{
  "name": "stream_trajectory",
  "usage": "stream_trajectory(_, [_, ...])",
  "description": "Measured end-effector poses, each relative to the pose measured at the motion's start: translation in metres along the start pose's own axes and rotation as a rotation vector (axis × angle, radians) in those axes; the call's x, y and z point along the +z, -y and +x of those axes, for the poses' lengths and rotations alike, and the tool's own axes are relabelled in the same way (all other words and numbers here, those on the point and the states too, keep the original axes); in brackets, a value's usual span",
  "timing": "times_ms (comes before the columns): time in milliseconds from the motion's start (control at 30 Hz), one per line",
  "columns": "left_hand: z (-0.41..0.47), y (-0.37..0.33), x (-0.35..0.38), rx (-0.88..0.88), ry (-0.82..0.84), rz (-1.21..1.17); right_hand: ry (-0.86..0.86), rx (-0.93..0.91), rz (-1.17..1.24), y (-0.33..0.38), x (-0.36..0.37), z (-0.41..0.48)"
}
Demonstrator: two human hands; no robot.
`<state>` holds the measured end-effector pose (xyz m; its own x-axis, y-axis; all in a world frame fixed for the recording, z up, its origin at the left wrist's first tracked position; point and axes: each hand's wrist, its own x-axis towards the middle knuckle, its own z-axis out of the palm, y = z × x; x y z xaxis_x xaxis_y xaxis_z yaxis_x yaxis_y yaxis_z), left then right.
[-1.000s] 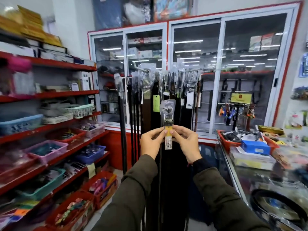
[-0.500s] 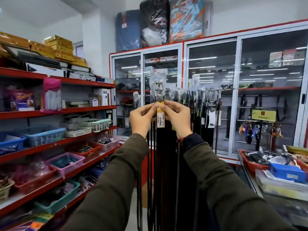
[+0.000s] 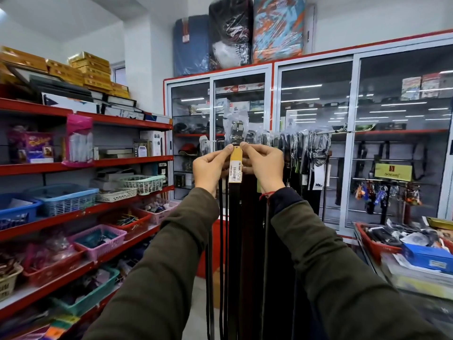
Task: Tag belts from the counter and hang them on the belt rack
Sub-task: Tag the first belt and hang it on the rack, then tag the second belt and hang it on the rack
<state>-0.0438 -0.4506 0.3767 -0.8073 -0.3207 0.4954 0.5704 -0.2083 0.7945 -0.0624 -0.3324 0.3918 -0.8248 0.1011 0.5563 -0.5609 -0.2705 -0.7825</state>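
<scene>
I hold a dark belt (image 3: 241,217) upright in front of me, gripped just below its buckle. The metal buckle (image 3: 236,131) is wrapped in clear plastic and sits at the height of the rack's rod. A yellow price tag (image 3: 235,168) hangs from the belt between my hands. My left hand (image 3: 210,168) pinches the tag's top from the left, and my right hand (image 3: 264,165) pinches it from the right. The belt rack (image 3: 326,131) runs behind my hands, with several dark belts hanging from it.
Red shelves (image 3: 98,207) with plastic baskets line the left side. A glass-door cabinet (image 3: 316,143) stands behind the rack. At the right is a glass counter (image 3: 416,285) carrying a red tray (image 3: 375,249) and a blue box (image 3: 426,256).
Both hands have lifted the belt from chest height up to the rack's rod. The view has tilted upward with them.
</scene>
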Motion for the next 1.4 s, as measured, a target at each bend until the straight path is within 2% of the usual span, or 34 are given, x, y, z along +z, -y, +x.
stream_trajectory(200, [0.002, 0.006, 0.005, -0.066, 0.020, 0.037, -0.010, 0.073, -0.045, -0.009, -0.008, 0.007])
stream_trajectory(333, [0.007, 0.018, 0.010, -0.010, -0.030, 0.188, -0.016, 0.081, -0.160, -0.020, -0.012, 0.012])
stream_trajectory(467, [-0.004, 0.037, 0.011, 0.181, -0.057, 0.433, -0.049, -0.146, -0.485, -0.032, -0.022, -0.002])
stream_trajectory(567, [-0.023, 0.056, 0.010, 0.288, -0.048, 0.492, -0.098, -0.286, -0.600, -0.044, -0.039, -0.022])
stream_trajectory(733, [-0.070, 0.099, 0.007, 0.495, -0.025, 0.759, -0.118, -0.447, -0.878, -0.072, -0.086, -0.068])
stream_trajectory(900, [-0.131, 0.148, 0.014, 0.561, 0.078, 0.947, -0.184, -0.372, -1.138, -0.094, -0.147, -0.124])
stream_trajectory(1233, [-0.271, 0.247, 0.071, 0.331, 0.389, 0.916, -0.334, 0.013, -1.327, -0.122, -0.288, -0.250])
stream_trajectory(1400, [-0.333, 0.279, 0.111, 0.223, 0.629, 0.831, -0.480, 0.231, -1.359, -0.122, -0.358, -0.308])
